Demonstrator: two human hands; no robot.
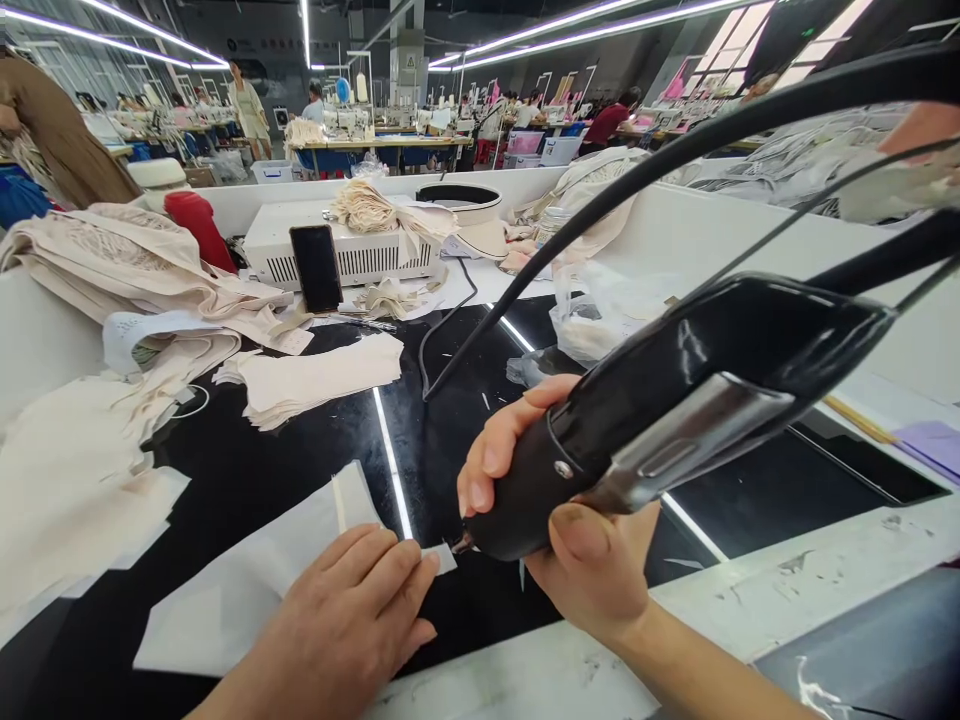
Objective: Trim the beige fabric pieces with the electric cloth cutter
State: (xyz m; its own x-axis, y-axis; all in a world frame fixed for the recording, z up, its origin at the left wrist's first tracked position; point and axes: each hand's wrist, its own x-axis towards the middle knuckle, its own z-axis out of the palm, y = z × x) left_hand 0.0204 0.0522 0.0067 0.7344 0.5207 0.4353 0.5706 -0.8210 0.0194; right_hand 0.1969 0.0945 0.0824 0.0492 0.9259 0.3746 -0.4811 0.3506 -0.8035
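My right hand (600,560) is wrapped around a black corded hand tool (660,400) with a long metal lever along its side. The tool tilts down to the left, and its small metal tip is close to the end of a thin white fabric piece (232,590). My left hand (352,610) presses that fabric onto the black tabletop (517,630), fingers bent and close together. A narrow end of the fabric sticks out past my left fingertips towards the tip. Whether the tip touches it, I cannot tell.
Cream fabric stacks (322,380) lie behind and at the left. A phone (316,268) leans on a white vented box (262,245). The tool's black cable (570,235) arches overhead. Clear plastic bags (600,320) lie at the right. People and sewing stations fill the background.
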